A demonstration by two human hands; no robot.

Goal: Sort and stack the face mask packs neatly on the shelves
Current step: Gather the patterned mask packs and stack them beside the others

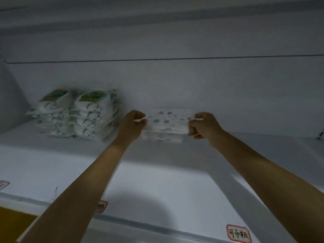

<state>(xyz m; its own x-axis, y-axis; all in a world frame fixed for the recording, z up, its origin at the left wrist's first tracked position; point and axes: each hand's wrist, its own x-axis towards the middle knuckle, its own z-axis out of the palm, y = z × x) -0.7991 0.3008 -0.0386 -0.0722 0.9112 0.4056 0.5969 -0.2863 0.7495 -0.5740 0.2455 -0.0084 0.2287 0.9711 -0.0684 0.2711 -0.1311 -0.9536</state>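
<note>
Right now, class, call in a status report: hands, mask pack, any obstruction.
Left hand and right hand grip the ends of the blue-patterned mask pack. Pack sits over a small pile. Green-topped stacks stand apart at left; nothing blocking.

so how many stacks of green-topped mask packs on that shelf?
2, side by side at the shelf's left rear: the left stack and the right stack, touching. Blur hides the exact packs per stack, and more may sit behind.

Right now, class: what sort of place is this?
Probably a stockroom or shop shelf: stacked green-and-white mask packs on a white shelf, red-bordered handwritten labels on its front edge, both hands holding a blue-patterned pack.
</note>
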